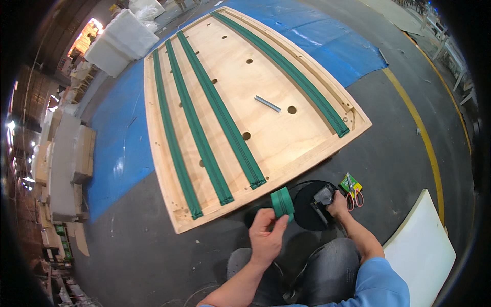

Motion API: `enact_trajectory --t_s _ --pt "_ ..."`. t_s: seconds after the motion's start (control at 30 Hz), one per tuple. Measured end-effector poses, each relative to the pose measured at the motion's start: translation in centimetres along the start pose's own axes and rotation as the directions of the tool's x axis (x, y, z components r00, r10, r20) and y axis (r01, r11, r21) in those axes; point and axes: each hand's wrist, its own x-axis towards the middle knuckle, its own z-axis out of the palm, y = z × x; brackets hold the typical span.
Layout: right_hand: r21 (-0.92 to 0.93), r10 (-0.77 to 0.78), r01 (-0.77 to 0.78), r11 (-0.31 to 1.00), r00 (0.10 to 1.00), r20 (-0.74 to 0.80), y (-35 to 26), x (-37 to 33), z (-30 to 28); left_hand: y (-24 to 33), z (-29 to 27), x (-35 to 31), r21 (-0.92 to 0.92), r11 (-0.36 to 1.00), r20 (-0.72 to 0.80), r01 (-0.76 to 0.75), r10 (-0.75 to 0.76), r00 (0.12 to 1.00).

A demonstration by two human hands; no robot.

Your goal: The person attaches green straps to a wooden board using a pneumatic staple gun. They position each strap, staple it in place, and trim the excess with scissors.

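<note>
Between the thumb and fingers of my left hand (pixel 266 235) is a folded or rolled length of green webbing (pixel 282 200), held just off the near edge of a wooden frame (pixel 286 174). My right hand (pixel 338 205) is closed around a grey and black staple gun (pixel 324 196), low over a round black object (pixel 303 207). Beside that hand lie scissors with red handles (pixel 354 197) and a small green and yellow box (pixel 347 183). Several green webbing straps (pixel 217 102) run lengthwise across the frame, three on the left and one on the right.
A strip of staples (pixel 267 104) rests on the plywood panel, which has several round holes. Blue sheeting (pixel 120 143) lies beneath the frame on the grey floor. At the lower right is a white foam slab (pixel 424 250); white wrapped bundles (pixel 123 38) stand far left.
</note>
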Motion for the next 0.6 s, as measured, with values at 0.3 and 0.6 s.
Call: enact_trajectory --t_s 0.3,0.6 --pt "0.365 0.11 -0.09 0.926 0.993 -0.034 -7.9 -17.9 -17.0 8.4 0.6 -9.1 0.026 0.845 0.096 0.534 -0.534 0.84" --pt "0.708 0.393 -0.297 0.641 0.919 0.029 -9.7 -35.3 -30.9 33.4 2.7 -11.1 -0.169 0.668 0.614 0.725 -0.504 0.607"
